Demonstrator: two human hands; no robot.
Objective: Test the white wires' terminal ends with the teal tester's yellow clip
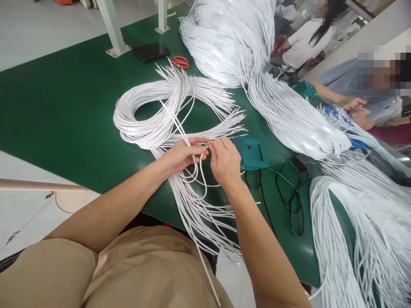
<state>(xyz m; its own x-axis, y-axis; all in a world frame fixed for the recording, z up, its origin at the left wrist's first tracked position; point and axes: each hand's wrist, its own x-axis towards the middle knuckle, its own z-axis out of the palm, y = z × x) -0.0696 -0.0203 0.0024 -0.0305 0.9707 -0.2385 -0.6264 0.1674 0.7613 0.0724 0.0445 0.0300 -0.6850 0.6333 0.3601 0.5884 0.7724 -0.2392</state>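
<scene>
My left hand point(188, 155) is closed on a few white cables point(180, 129), which run up and down past its fingers. The fingers of my right hand point(225, 159) pinch at the cable ends, meeting the left fingertips. Between the two hands a small metallic bit point(206, 144) shows, too small to name. Under and behind the hands lies a looped bundle of white cables point(138, 107), its loose ends fanning right and toward my lap. A teal box-shaped device point(254, 153) stands just right of my right hand, partly hidden by it.
Red-handled scissors point(180, 62) and a black phone point(150, 51) lie at the back of the green table point(64, 98). Large white cable bundles point(229, 38) cover the back and right. Black cords point(293, 205) trail beside the device. Two other people sit at the right.
</scene>
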